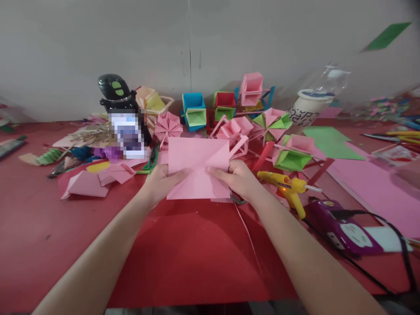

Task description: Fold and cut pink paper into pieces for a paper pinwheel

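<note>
With your left hand (160, 182) and right hand (241, 177), you are grasping the sheet (198, 153), which is spanning between your fingers, over the tabletop (197, 249). You are apparently working its creases; the next move is probably calling for even pressure from both sides.

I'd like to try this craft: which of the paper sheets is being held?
The creased pink sheet, held by the left hand and right hand; the large pink sheet and green sheet lie untouched at right.

both hands (160, 181) (239, 178) level, thumbs (178, 176) inward
</note>
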